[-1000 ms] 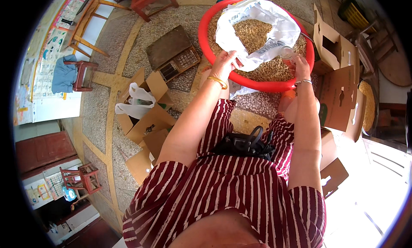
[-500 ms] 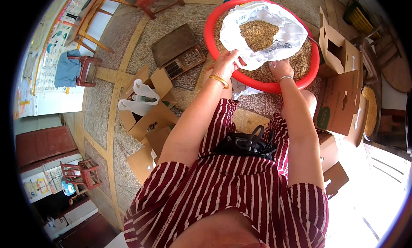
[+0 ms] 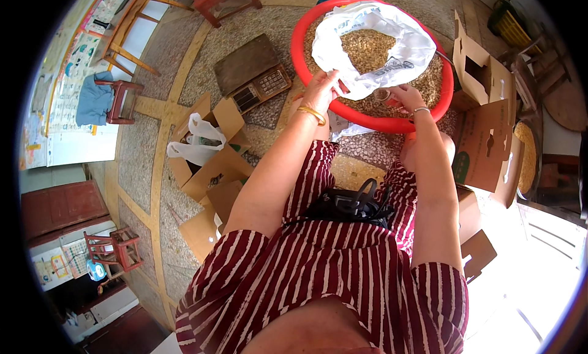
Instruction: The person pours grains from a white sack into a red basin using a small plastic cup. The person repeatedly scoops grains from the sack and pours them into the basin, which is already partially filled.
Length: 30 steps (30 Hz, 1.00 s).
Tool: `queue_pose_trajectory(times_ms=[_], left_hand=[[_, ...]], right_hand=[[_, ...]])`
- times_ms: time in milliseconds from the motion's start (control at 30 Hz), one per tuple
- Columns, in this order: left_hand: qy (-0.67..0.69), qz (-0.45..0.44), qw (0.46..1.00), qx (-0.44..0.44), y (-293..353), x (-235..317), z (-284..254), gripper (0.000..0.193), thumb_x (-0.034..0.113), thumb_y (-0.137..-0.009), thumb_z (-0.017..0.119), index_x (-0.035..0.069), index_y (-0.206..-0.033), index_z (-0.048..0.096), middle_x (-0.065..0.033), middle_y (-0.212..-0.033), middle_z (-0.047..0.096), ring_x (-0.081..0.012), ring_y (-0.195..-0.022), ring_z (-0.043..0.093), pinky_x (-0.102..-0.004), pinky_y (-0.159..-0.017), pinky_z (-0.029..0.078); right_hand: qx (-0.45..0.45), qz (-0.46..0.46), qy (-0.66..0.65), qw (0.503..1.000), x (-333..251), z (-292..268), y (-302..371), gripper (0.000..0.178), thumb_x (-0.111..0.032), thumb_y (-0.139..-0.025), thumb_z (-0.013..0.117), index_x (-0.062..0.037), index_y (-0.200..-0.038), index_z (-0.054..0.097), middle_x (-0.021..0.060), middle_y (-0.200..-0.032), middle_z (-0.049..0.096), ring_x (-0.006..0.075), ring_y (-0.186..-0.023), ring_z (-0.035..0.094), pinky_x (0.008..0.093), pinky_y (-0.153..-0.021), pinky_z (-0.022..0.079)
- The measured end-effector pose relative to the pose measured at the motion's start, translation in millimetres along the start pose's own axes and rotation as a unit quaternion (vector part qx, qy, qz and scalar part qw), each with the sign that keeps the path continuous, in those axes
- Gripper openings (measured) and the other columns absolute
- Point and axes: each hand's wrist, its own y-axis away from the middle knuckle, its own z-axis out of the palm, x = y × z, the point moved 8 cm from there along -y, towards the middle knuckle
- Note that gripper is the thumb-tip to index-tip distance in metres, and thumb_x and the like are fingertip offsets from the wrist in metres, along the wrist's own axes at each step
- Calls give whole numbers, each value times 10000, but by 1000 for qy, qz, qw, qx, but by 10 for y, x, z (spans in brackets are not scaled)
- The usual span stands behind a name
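Note:
A white plastic bag (image 3: 331,44) lies spread into a ring over a large round basin with a red rim (image 3: 298,50). Tan, grain-like material (image 3: 367,49) shows through the bag's mouth and around it in the basin. My left hand (image 3: 320,91), with a gold bangle at the wrist, pinches the bag's near left edge. Over the basin's near right part, my right hand (image 3: 409,98) has its fingers round a small reddish, cup-like container (image 3: 383,95). What the container holds is too small to make out.
Open cardboard boxes stand on the right (image 3: 484,139) and the left (image 3: 211,170), the left one holding a white plastic bag (image 3: 199,138). A brown wooden case with a keypad (image 3: 254,72) rests on the floor left of the basin. A black pouch (image 3: 349,207) sits at my waist.
My right hand has lifted and shifted slightly right, and its wrist has turned. The small reddish container now shows in its fingers. My left hand keeps its hold on the bag's edge.

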Motion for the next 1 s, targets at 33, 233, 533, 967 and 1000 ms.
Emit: queue_pose_trajectory(times_ms=[33,233,533,967,1000], left_hand=[[3,2,1000,-1,-1,4,3,220,228,-854,590,25,-931,553,-71,-832,599,-159,-730,595,-283,-636,500],[18,16,1000,6,-23,16,71,219,209,-839,597,20,-945,559,-79,-841,609,-167,-709,593,-284,-608,488],[-32,-8,999,-32,-43,-45,36,206,210,-831,607,7,-856,579,-92,-740,614,-173,-652,600,-269,-568,480],[-123,-104,986,-49,79,-171,89,321,196,-852,568,-21,-1087,536,-89,-946,609,-159,-811,600,-261,-707,483],[-139,-104,984,-34,97,-161,70,327,199,-849,573,-10,-1098,534,-80,-961,605,-153,-832,597,-259,-715,482]], right_hand=[[0,-2,-25,1000,-41,-44,86,378,-359,-696,690,-40,-888,627,25,-721,579,109,-545,539,222,-432,415],[-50,15,-122,991,16,-278,305,285,-307,-774,636,-69,-928,602,9,-664,516,80,-441,439,198,-366,296],[-49,-64,-341,937,-181,-503,586,349,-305,-821,582,-63,-1071,556,50,-746,600,107,-537,532,214,-481,448],[241,-364,119,892,-947,-148,490,483,-221,-696,711,-165,-1148,550,84,-1012,515,168,-734,601,294,-652,501],[248,-371,151,882,-975,-105,494,491,-220,-686,711,-181,-1148,550,86,-1026,505,189,-756,600,311,-671,503]])
